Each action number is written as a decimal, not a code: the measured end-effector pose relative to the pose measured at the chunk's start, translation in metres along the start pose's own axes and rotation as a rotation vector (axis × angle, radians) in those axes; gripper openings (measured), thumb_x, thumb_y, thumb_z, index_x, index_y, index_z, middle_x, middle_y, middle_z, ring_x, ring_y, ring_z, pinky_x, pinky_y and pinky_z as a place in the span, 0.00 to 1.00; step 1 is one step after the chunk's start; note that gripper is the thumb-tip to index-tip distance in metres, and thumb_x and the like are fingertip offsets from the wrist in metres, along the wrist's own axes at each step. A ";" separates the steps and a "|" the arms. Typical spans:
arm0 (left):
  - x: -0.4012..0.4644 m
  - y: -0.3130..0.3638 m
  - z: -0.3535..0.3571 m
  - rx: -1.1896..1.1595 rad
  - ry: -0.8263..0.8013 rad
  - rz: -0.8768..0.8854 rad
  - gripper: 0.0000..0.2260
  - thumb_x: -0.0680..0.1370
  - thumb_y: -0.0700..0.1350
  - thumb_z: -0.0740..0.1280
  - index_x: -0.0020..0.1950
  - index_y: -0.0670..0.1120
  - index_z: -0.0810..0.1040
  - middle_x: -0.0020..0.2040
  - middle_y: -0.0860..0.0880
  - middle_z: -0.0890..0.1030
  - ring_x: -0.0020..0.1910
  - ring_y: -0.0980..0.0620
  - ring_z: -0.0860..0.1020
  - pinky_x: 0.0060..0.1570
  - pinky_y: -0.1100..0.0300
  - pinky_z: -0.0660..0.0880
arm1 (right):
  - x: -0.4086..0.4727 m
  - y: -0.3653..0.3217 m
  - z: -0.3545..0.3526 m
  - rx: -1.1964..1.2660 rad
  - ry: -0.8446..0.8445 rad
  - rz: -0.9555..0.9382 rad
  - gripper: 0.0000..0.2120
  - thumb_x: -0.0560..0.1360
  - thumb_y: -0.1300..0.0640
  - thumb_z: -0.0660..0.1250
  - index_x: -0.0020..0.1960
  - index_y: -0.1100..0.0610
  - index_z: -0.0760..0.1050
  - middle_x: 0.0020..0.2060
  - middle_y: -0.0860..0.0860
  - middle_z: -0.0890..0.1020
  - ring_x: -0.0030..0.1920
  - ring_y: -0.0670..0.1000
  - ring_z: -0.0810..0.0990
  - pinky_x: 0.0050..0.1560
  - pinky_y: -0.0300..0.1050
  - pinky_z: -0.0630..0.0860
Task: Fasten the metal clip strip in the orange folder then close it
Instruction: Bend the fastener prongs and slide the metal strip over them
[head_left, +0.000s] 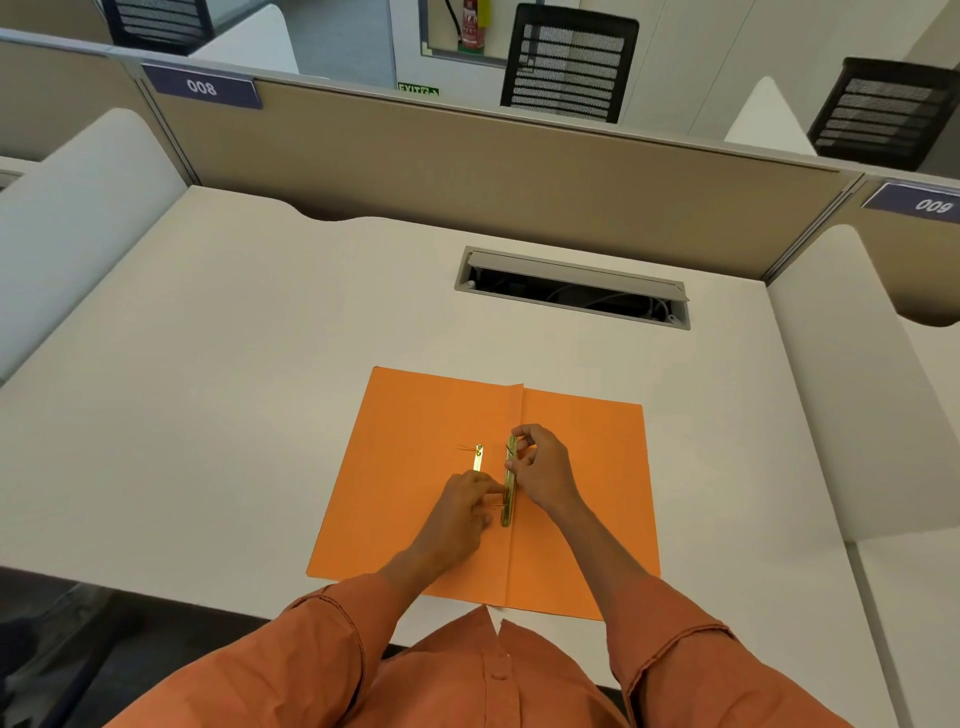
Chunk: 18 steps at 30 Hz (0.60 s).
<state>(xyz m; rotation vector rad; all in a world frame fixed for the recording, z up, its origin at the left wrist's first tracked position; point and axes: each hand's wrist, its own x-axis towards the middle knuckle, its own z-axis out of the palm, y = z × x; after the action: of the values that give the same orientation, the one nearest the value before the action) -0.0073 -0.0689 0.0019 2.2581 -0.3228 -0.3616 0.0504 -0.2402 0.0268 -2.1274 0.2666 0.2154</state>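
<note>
While the orange folder (571, 467) lies opened flat on the white worktop (234, 389), these points are noted:

Folder: two orange leaves are spread either side of a raised centre crease; the near edge reaches the worktop's front edge, close to the person's chest.

Metal clip strip: a long brass-coloured strip (509, 483) is set along the crease, lengthwise away from the person, on the folder's middle.

Second brass piece: a shorter flat bar (478, 460) lies just left of the strip on the left leaf, with thin prongs seen at its far end.

Hidden parts: the near end of the shorter bar is covered by the left hand; whether the strip's prongs pass through the folder cannot be told, as the detail is too small.

Left hand (462, 506): fingers are curled narrowly, tips pressed against the strip's lower half.

Right hand (540, 470): fingers are pinched closed on the strip's upper end, thumb and forefinger meeting at it.

Sleeves: both forearms are framed by rolled orange cuffs.
</note>
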 end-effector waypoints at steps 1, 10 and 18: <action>-0.001 -0.001 0.001 0.016 -0.020 0.012 0.22 0.76 0.33 0.72 0.69 0.47 0.80 0.65 0.49 0.77 0.62 0.51 0.71 0.58 0.73 0.64 | 0.001 0.001 0.001 -0.011 0.000 0.003 0.22 0.70 0.71 0.77 0.60 0.56 0.79 0.49 0.55 0.80 0.35 0.44 0.74 0.39 0.36 0.74; -0.004 0.000 0.005 0.104 -0.053 0.100 0.28 0.74 0.44 0.77 0.74 0.49 0.77 0.71 0.48 0.74 0.67 0.47 0.71 0.67 0.55 0.70 | 0.004 0.009 0.001 -0.119 0.006 -0.004 0.23 0.67 0.66 0.80 0.60 0.54 0.80 0.50 0.52 0.78 0.46 0.48 0.77 0.43 0.33 0.73; -0.003 0.003 0.004 0.336 -0.092 0.160 0.30 0.76 0.51 0.75 0.77 0.53 0.71 0.74 0.47 0.70 0.64 0.44 0.72 0.63 0.49 0.74 | 0.005 0.012 0.002 -0.155 0.011 -0.029 0.25 0.67 0.66 0.80 0.62 0.54 0.78 0.50 0.51 0.77 0.46 0.49 0.77 0.43 0.33 0.72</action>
<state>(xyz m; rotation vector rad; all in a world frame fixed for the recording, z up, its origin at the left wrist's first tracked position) -0.0115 -0.0732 0.0021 2.5247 -0.6495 -0.3479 0.0520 -0.2453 0.0150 -2.2851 0.2316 0.2140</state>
